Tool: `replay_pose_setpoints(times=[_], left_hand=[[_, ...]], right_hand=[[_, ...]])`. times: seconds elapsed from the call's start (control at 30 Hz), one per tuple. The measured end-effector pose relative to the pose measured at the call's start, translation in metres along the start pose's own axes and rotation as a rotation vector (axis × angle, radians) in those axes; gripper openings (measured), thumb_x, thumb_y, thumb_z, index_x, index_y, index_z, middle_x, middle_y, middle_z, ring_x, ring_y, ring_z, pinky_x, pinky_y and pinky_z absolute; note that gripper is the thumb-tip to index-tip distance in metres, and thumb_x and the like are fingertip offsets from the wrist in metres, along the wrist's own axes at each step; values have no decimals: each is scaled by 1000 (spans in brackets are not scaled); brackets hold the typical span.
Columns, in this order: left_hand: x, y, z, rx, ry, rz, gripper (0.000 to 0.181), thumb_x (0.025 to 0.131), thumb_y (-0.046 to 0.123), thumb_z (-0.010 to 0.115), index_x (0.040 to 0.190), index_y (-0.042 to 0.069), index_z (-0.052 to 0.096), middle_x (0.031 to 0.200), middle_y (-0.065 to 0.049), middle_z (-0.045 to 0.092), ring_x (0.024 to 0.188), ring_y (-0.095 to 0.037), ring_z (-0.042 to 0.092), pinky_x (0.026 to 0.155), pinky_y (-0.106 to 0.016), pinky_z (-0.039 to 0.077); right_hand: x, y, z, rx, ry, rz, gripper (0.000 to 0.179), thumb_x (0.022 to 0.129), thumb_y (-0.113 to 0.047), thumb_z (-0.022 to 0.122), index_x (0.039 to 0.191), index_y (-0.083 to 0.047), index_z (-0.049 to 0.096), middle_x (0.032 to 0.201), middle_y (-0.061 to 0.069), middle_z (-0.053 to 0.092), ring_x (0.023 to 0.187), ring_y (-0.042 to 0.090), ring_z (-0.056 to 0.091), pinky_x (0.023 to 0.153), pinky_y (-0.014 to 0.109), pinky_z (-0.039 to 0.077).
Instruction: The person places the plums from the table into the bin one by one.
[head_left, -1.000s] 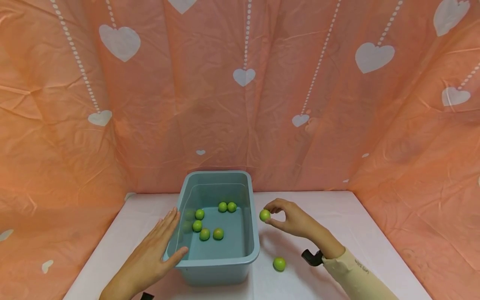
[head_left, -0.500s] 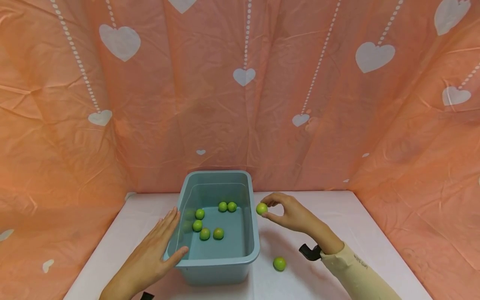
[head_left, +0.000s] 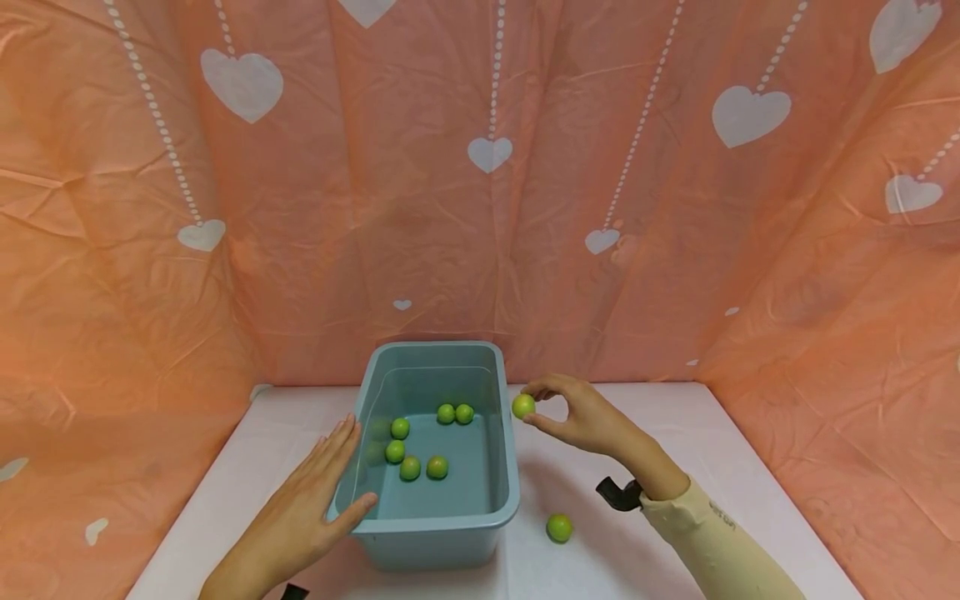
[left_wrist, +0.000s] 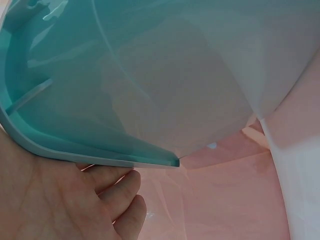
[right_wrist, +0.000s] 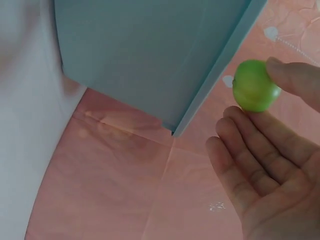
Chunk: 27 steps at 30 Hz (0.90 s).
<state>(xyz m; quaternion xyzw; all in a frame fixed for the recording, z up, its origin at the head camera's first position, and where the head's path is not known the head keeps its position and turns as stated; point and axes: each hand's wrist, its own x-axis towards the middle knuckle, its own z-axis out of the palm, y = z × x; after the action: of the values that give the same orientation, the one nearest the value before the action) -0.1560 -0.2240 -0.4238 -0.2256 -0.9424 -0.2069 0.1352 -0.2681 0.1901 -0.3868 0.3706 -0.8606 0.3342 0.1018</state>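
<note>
In the head view, my right hand point(head_left: 588, 417) pinches a small round green fruit point(head_left: 523, 406) between thumb and fingertips, just outside the right rim of a blue-grey plastic bin point(head_left: 512, 467). The right wrist view shows the held fruit point(right_wrist: 256, 86) between thumb and forefinger, apart from the bin's wall, with the other fingers extended. My left hand point(head_left: 303, 500) rests on the bin's left rim, its fingers straight. In the left wrist view, the left hand point(left_wrist: 65, 200) lies under the lip of the bin point(left_wrist: 100, 159). Several green fruits point(head_left: 437, 467) lie on the bin's floor.
One more green fruit point(head_left: 559, 527) lies on the white tabletop point(head_left: 675, 433), right of the bin's near corner. An orange-pink curtain point(head_left: 555, 317) with white hearts rises behind the bin and along both sides.
My right hand has risen and shifted slightly left with the fruit, coming closer to the bin's right rim. The left hand, the bin and the other fruits have stayed put.
</note>
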Motion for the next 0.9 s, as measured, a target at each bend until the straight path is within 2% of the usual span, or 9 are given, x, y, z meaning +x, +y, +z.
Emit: replay_pose_setpoints(times=[0.13, 0.3, 0.6, 0.83, 0.9], left_hand=[[0, 0, 0, -2, 0, -2, 90, 105, 55, 64, 169, 3, 29, 176, -17, 25, 160, -39, 29, 122, -7, -7], [0, 0, 0, -6, -5, -10, 90, 105, 56, 63, 169, 3, 29, 177, -16, 24, 161, -39, 29, 122, -7, -8], [1, 0, 1, -5, -8, -6, 90, 105, 56, 63, 170, 3, 29, 177, -16, 24, 161, -38, 29, 122, -6, -7], [0, 0, 0, -6, -5, -9, 90, 105, 56, 63, 170, 4, 29, 177, -15, 24, 161, -38, 29, 122, -6, -7], [0, 1, 0, -5, -1, -8, 90, 105, 56, 63, 170, 4, 29, 177, -15, 25, 161, -39, 29, 122, -6, -7]], right_hand=[[4, -2, 1, -13, 27, -47, 30, 93, -17, 87, 120, -13, 75, 114, -8, 73, 107, 21, 70, 96, 40, 60], [12, -7, 4, -13, 31, -98, 31, 92, -16, 87, 120, -13, 75, 114, -7, 73, 107, 20, 70, 95, 39, 60], [27, -19, 10, -10, -22, -117, 33, 93, -19, 87, 123, -13, 74, 117, -5, 73, 109, 16, 69, 97, 39, 60], [41, -26, 15, 5, -87, -147, 35, 95, -23, 85, 125, -9, 73, 116, 0, 73, 107, 28, 70, 96, 36, 60], [44, -28, 16, 3, -102, -146, 35, 96, -23, 84, 125, -8, 73, 118, 0, 73, 108, 27, 70, 96, 37, 60]])
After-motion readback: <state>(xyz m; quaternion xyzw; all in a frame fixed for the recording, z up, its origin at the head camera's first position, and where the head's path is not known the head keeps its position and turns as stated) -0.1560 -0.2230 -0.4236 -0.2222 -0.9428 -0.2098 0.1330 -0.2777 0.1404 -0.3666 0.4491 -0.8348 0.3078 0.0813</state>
